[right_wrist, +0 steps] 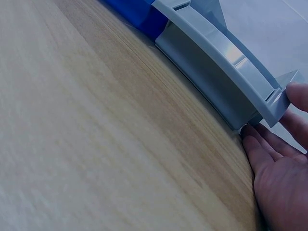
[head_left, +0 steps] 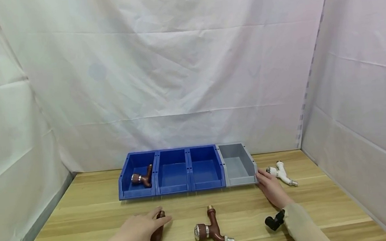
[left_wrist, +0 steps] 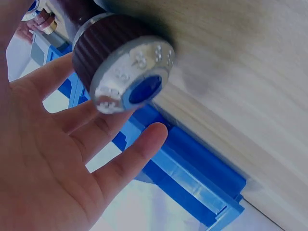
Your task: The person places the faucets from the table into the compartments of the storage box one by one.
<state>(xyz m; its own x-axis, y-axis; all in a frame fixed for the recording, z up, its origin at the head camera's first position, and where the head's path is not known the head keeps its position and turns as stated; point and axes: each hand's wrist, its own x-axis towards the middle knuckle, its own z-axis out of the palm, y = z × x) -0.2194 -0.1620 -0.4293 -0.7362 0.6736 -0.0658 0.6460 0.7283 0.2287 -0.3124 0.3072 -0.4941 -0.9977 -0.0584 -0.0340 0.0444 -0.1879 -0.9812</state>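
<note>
One tap (head_left: pixel 147 180) binned, centre-left; brown tap (head_left: pixel 214 228), white tap (head_left: pixel 281 173) loose. Left hand (head_left: pixel 135 231) spread round another tap (head_left: pixel 158 236), grip unclear; right hand (head_left: pixel 272 188) straight-fingered against grey bin (head_left: pixel 240 180).

Three blue bins (head_left: pixel 173 177), one grey bin (head_left: pixel 236 169), reddish-brown taps (head_left: pixel 214 228), a dark brown knob (left_wrist: pixel 122 62) with silver face and blue centre, white tap (head_left: pixel 281 173), yellowish-brown wood-grain tabletop (head_left: pixel 93 209), whitish cloth (head_left: pixel 174 79)

Brown tap (head_left: pixel 158 235) with ribbed knob (left_wrist: pixel 109 45) on the table (head_left: pixel 178 214), grey bin (head_left: pixel 240 180) upright beside a blue bin (head_left: pixel 208 184).
</note>
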